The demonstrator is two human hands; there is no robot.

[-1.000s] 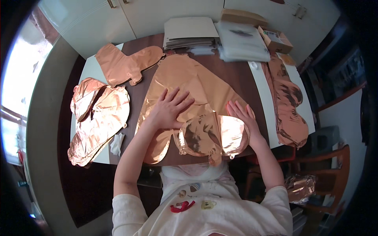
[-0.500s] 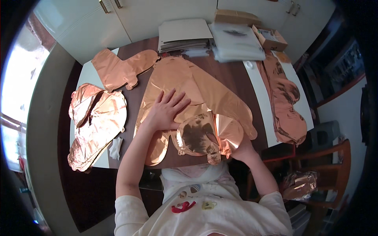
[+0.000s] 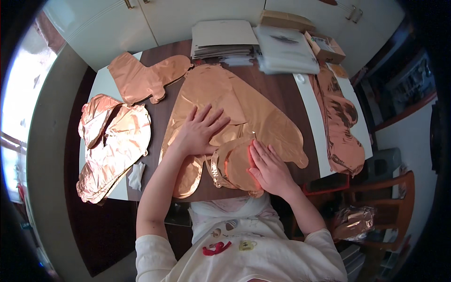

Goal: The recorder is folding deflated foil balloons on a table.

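Observation:
A large copper-coloured foil balloon (image 3: 263, 115) lies flat across the middle of the table, deflated, its near part folded over on itself. My left hand (image 3: 199, 132) rests on it with fingers spread, left of the fold. My right hand (image 3: 272, 170) lies flat along the right side of the folded-over foil flap (image 3: 237, 162), fingers stretched out and thumb apart. A reddish glint shows on the foil beside those fingers. The flap's rounded near end reaches the table's front edge. Neither hand grips anything.
More flat copper foil balloons lie at the left (image 3: 129, 136), far left (image 3: 141, 77) and right (image 3: 340, 131). A stack of card sheets (image 3: 223, 37), clear plastic bags (image 3: 286, 49) and a small box (image 3: 324, 47) stand at the back. A crumpled white tissue (image 3: 136, 176) lies front left.
My right hand has come from under the right edge of the foil up onto it, and the raised flap now lies folded leftward and flatter. My left hand has stayed in place.

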